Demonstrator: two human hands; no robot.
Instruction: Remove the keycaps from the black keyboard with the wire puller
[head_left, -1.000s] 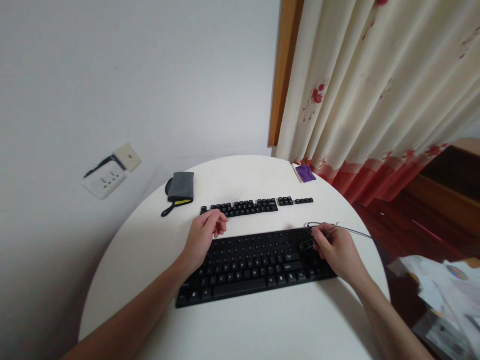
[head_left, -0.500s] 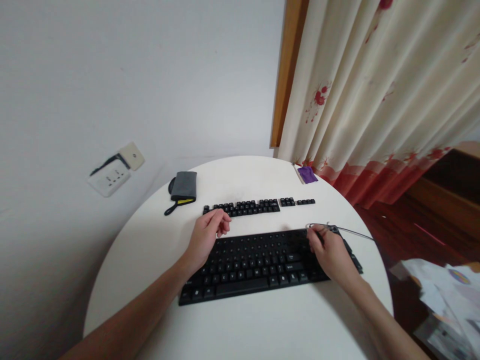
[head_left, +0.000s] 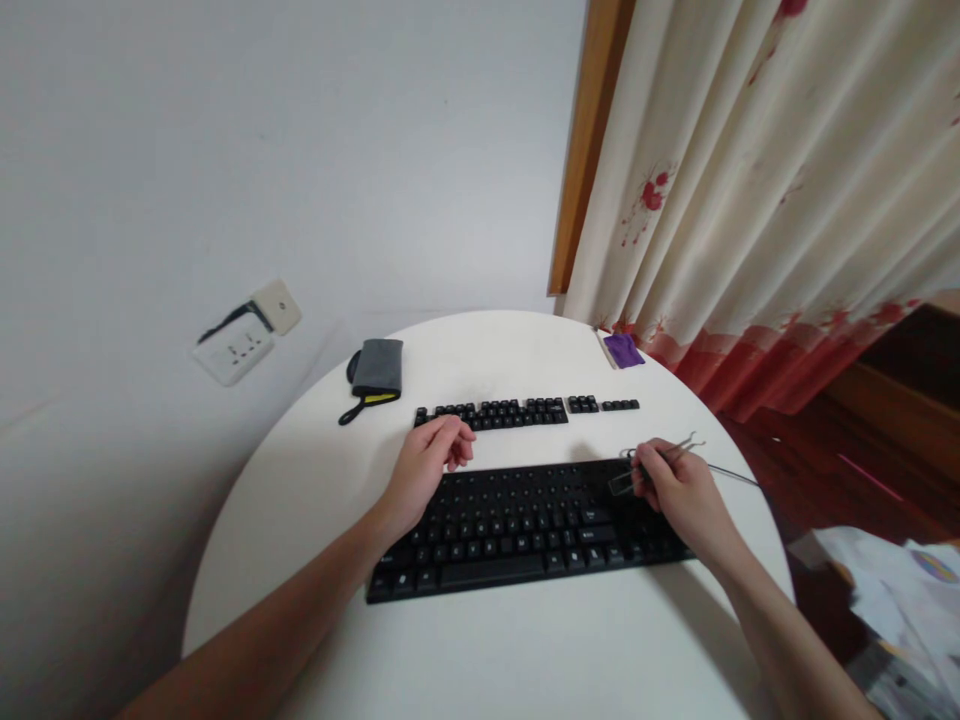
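Observation:
A black keyboard (head_left: 495, 530) lies across the white round table, and its upper rows show small stems without keycaps. Behind it, loose black keycaps (head_left: 517, 413) are lined up in rows. My right hand (head_left: 679, 490) is closed around a wire keycap puller (head_left: 688, 443) over the keyboard's right part. The puller's dark handle end points left and its wire prongs stick out to the right. My left hand (head_left: 431, 465) hovers by the keyboard's upper left edge, fingers loosely curled, with nothing visible in them. It partly hides the left end of the keycap rows.
A grey pouch (head_left: 379, 368) with a black loop sits at the table's back left. A purple cloth (head_left: 623, 350) lies at the back right edge. The keyboard's cable (head_left: 731, 473) runs off to the right. Papers (head_left: 885, 590) lie beyond the table at right.
My right hand has turned, so the keycap puller now shows with its prongs to the right. My left hand stays curled by the keyboard. The whole view has shifted slightly.

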